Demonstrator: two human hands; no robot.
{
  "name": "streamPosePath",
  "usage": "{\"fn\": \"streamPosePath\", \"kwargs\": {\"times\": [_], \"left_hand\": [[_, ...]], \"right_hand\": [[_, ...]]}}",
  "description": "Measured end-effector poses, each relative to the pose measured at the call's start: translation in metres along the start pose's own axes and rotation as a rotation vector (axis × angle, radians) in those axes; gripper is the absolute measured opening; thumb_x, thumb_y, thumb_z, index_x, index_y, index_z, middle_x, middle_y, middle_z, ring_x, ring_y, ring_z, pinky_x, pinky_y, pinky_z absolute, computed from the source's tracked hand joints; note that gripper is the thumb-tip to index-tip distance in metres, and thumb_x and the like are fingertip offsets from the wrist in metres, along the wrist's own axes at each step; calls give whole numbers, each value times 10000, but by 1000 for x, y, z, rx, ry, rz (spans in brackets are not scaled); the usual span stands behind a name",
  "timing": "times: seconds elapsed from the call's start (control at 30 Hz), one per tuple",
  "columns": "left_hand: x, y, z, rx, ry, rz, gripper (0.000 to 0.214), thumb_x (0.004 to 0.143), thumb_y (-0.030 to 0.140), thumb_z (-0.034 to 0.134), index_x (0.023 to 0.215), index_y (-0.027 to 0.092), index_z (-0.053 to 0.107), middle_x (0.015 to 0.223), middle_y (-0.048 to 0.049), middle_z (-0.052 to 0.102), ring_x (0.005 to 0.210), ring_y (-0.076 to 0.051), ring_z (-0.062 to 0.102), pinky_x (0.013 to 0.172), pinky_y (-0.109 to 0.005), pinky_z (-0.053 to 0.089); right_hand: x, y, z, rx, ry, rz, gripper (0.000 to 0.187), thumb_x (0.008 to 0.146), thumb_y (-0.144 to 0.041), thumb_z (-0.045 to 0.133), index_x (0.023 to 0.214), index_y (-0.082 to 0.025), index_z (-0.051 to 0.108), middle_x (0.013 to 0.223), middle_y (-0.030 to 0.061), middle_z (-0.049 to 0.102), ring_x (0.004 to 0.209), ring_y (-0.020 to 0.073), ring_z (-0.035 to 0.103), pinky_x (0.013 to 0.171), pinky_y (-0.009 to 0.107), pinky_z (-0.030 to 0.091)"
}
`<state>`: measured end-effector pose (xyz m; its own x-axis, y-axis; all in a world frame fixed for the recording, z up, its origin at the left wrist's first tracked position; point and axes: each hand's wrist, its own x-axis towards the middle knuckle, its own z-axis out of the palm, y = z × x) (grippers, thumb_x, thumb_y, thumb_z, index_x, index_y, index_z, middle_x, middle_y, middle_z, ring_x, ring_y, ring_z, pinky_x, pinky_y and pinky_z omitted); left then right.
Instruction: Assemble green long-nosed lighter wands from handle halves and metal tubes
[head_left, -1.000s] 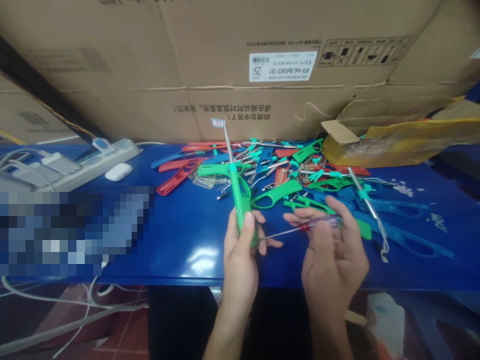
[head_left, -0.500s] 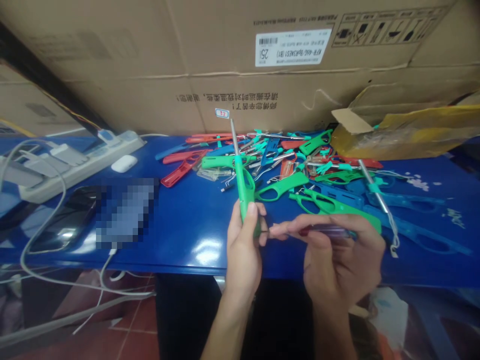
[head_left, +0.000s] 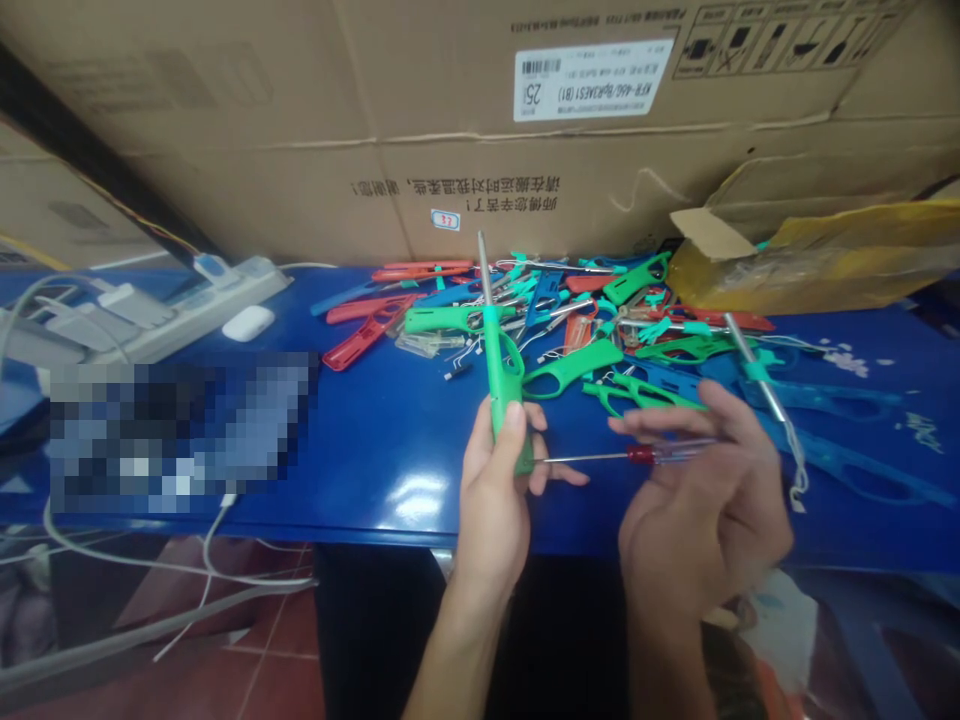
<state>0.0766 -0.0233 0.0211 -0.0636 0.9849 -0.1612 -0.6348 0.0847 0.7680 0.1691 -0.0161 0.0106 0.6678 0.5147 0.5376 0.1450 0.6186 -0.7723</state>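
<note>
A green long-neck lighter [head_left: 501, 375] with a metal tube stands nearly upright in my left hand [head_left: 495, 490], thumb pressed along its handle. From the right, a screwdriver [head_left: 660, 455] with a clear purplish handle and red collar lies level. Its thin shaft reaches the lower end of the lighter's handle; the very tip is hard to make out. My right hand [head_left: 697, 520] is closed around the screwdriver's handle, its fingers slightly blurred. Behind both hands lies a pile of lighter parts, with a green casing half [head_left: 577, 368] close to the held lighter.
Red casings [head_left: 367, 335], blue casings [head_left: 840, 450] and metal tubes with wires [head_left: 757, 370] spread over the blue table [head_left: 390, 440]. A torn taped carton [head_left: 825, 260] sits at the back right. A power strip [head_left: 172, 310], white earbud case [head_left: 247, 322] and cables are on the left.
My right hand has drawn back a little to the right and its fingers have lifted, baring the screwdriver's shaft. The lighter stays in my left hand, slightly shifted right in view.
</note>
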Motion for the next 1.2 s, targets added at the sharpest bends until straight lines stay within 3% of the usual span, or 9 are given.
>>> {"fn": "streamPosePath", "kwargs": {"times": [0.07,0.13,0.3,0.47,0.53,0.67,0.87,1.03,1.2], "left_hand": [[0,0,0,-2,-10,1,197,960,366,620,932,172,599,850,26,528,510,-45,329,591,-298,639],[1,0,-1,-2,-16,2,188,969,357,608,940,172,596,872,23,529,514,-45,329,582,-306,640],[1,-1,-1,9,-26,-3,191,966,351,621,921,167,596,865,19,535,518,-43,332,591,-296,635],[1,-3,-2,4,-30,6,197,974,369,608,941,175,608,856,23,547,515,-46,338,605,-299,639],[1,-3,-2,1,-21,7,195,970,369,612,943,177,607,867,22,550,517,-47,342,598,-295,637],[1,-2,-2,10,-36,6,195,964,365,624,942,173,601,862,22,551,516,-45,342,592,-285,633],[0,-1,-2,12,-39,11,194,972,366,616,937,175,600,831,29,546,518,-49,354,600,-280,629],[0,-2,-3,16,-36,7,170,972,346,623,955,178,610,826,25,557,535,-53,405,621,-267,624],[1,-1,-4,-31,-14,-11,163,966,326,629,950,166,605,863,12,566,540,-51,412,587,-277,623]], "right_hand": [[1,0,0,103,-97,60,345,1043,-315,459,1270,-197,689,923,42,763,842,193,747,720,400,628],[1,-1,-1,101,-133,45,361,1043,-285,460,1340,-197,645,912,37,771,779,180,749,712,397,624],[-1,-2,-2,-89,44,-65,169,931,-207,673,1073,-201,765,696,-21,721,577,170,698,612,381,607],[1,-3,-1,84,-112,15,337,1023,-232,492,1309,-242,669,1121,55,749,981,207,740,864,446,601],[1,0,-2,65,-140,-5,349,991,-194,554,1314,-256,669,1061,37,752,898,182,743,809,399,608],[1,6,-4,-68,4,-125,252,882,-170,728,1115,-258,770,767,-22,699,617,128,677,589,294,565],[1,2,-3,79,-150,-72,353,1021,-231,522,1348,-274,647,987,30,742,856,169,726,732,365,607],[0,5,-8,52,-68,-192,244,859,-153,755,1078,-259,769,786,-19,708,599,137,666,482,279,536],[-1,4,-5,9,-61,-210,221,982,-359,615,1095,-251,771,864,37,699,682,170,650,515,324,525]]}}
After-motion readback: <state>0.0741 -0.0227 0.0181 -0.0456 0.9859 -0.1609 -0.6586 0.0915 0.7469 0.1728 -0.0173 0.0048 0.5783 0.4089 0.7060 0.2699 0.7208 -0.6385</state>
